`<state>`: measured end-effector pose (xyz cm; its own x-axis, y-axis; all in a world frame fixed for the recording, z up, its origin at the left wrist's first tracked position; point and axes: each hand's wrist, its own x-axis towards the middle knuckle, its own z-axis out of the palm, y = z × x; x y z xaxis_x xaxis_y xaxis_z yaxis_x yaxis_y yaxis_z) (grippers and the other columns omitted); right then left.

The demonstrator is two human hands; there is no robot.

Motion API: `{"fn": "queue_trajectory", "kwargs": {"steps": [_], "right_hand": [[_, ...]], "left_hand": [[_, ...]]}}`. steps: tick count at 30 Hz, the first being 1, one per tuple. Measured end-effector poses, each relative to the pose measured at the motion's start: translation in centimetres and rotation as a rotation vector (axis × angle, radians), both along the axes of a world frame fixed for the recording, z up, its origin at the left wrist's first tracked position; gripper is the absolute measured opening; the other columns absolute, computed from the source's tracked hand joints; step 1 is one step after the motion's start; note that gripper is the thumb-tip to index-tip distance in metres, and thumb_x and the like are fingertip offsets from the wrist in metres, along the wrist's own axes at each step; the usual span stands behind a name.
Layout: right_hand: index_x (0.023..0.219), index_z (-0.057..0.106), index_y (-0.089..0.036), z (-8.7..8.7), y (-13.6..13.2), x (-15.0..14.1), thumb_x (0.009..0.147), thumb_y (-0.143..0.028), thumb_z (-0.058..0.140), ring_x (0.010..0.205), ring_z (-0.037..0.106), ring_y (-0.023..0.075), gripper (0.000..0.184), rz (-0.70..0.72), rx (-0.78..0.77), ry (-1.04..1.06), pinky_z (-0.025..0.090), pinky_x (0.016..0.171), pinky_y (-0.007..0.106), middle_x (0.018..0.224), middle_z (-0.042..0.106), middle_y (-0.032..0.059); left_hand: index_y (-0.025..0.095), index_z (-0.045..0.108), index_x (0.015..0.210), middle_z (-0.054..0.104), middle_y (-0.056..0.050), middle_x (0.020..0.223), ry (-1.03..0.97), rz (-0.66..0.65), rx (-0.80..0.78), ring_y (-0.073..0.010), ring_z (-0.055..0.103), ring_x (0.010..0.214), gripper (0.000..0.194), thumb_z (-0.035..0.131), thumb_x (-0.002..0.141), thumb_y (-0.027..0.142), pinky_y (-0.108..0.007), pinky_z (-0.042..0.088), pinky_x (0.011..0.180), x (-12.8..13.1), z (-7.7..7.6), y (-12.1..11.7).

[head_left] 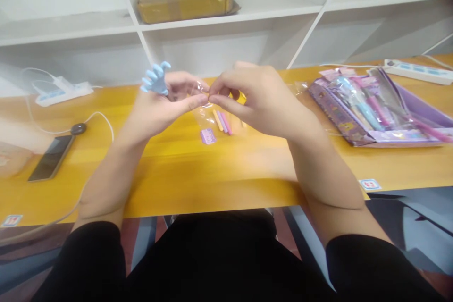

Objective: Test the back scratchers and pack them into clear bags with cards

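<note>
My left hand (161, 108) and my right hand (256, 96) meet above the table, thumbs and fingers pinched together on the top of a clear plastic bag (202, 115). A small purple label (208, 136) shows at the bag's lower end. Just right of it are short orange, purple and pink sticks (222, 121); I cannot tell whether they lie in the bag or behind it. A light-blue, hand-shaped piece (155, 78) sticks out beside the back of my left hand; what it joins to is hidden.
At right, a purple display box (357, 139) holds several wrapped pens. A dark phone (51, 158), a white cable and a power strip (64, 93) occupy the left. Another power strip (421, 73) lies at the back right. Behind the table, a taped carton (186, 0) sits on white shelving (226, 21).
</note>
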<state>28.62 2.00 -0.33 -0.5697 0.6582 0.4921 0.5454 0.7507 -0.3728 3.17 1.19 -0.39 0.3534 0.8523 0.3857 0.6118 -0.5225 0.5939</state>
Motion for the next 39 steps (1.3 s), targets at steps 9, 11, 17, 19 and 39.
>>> {"fn": "queue_trajectory", "kwargs": {"steps": [9,11,17,19,39], "right_hand": [[0.105,0.079,-0.034,0.9,0.2,1.1,0.113,-0.052,0.067,0.098,0.074,0.0296,0.023,-0.126,-0.023,-0.015,0.060,0.097,0.048,0.093,0.078,0.0029],[0.105,0.077,-0.033,1.0,0.3,1.6,0.113,-0.055,0.068,0.093,0.074,0.0281,0.026,-0.138,-0.055,-0.018,0.060,0.092,0.046,0.093,0.079,0.0026],[0.096,0.076,-0.034,1.7,1.3,3.7,0.106,-0.056,0.074,0.087,0.072,0.0283,0.024,-0.108,-0.076,-0.042,0.061,0.086,0.049,0.094,0.079,0.0018],[0.094,0.075,-0.035,1.9,1.5,4.7,0.104,-0.056,0.077,0.088,0.073,0.0286,0.023,-0.101,-0.085,-0.040,0.060,0.085,0.050,0.095,0.080,0.0014],[0.110,0.078,-0.037,0.9,3.5,5.4,0.101,-0.051,0.077,0.108,0.078,0.0297,0.017,-0.005,-0.194,-0.086,0.064,0.098,0.052,0.119,0.084,-0.0012]], "left_hand": [[0.026,0.079,0.107,0.085,-0.001,0.102,-0.250,0.030,0.068,-0.0232,0.074,0.098,0.043,0.079,0.104,0.068,-0.043,0.060,0.085,-1.9,0.1,1.2],[0.024,0.080,0.106,0.084,-0.001,0.099,-0.266,0.043,0.102,-0.0229,0.073,0.098,0.046,0.082,0.102,0.070,-0.044,0.059,0.086,-2.1,0.3,1.3],[0.026,0.084,0.104,0.083,0.000,0.100,-0.365,0.050,0.093,-0.0213,0.071,0.097,0.048,0.091,0.093,0.072,-0.042,0.054,0.076,-2.5,1.0,1.1],[0.027,0.083,0.109,0.083,0.000,0.105,-0.348,0.075,0.070,-0.0212,0.070,0.096,0.050,0.088,0.094,0.075,-0.040,0.051,0.070,-2.8,1.1,1.1],[0.022,0.061,0.096,0.061,0.013,0.072,-0.412,0.146,0.321,-0.0008,0.043,0.052,0.054,0.076,0.106,0.073,-0.024,0.031,0.045,-4.4,1.7,2.5]]}}
